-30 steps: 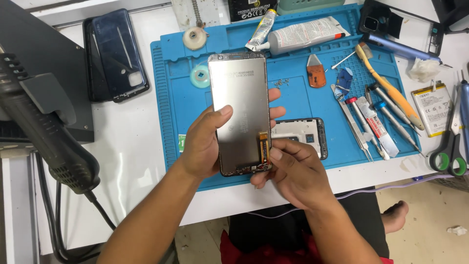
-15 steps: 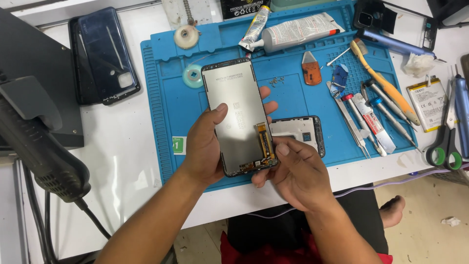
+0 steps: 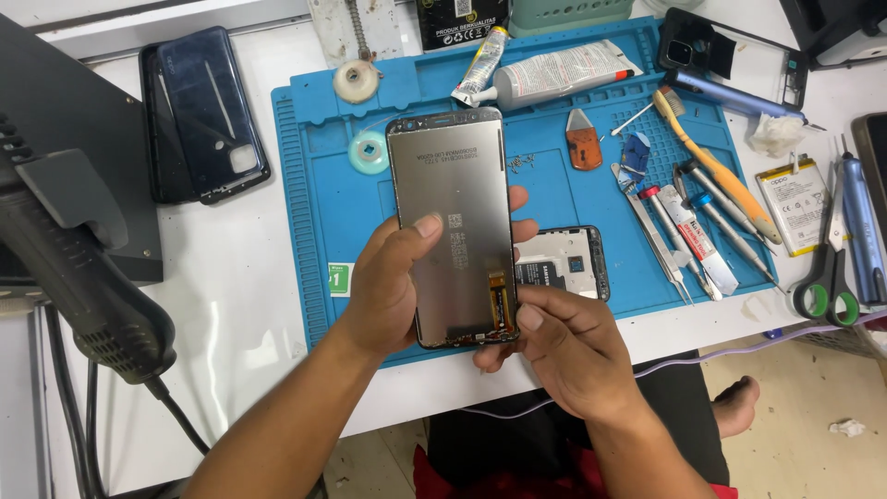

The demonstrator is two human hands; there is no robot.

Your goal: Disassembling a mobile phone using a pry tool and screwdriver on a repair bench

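Observation:
Both hands hold a phone screen panel (image 3: 453,203) with its grey metal back facing up, above a blue repair mat (image 3: 314,203). My left hand (image 3: 388,286) grips the panel's left edge, thumb across the back and fingertips showing past the right edge. At the panel's lower right corner my right hand (image 3: 564,346) pinches the spot where an orange flex cable sits. Just right of the panel a phone frame (image 3: 568,263) lies on the mat, partly hidden by my hands.
A dark phone back cover (image 3: 203,111) lies left of the mat. A black heat gun (image 3: 83,277) hangs at the left. Screwdrivers and tweezers (image 3: 693,226), a toothbrush (image 3: 716,176), a glue tube (image 3: 554,74), scissors (image 3: 832,277) and a battery (image 3: 799,199) lie to the right.
The view has shifted slightly. My right thumb has slid a little along the panel's lower right corner. Both hands keep hold of the panel.

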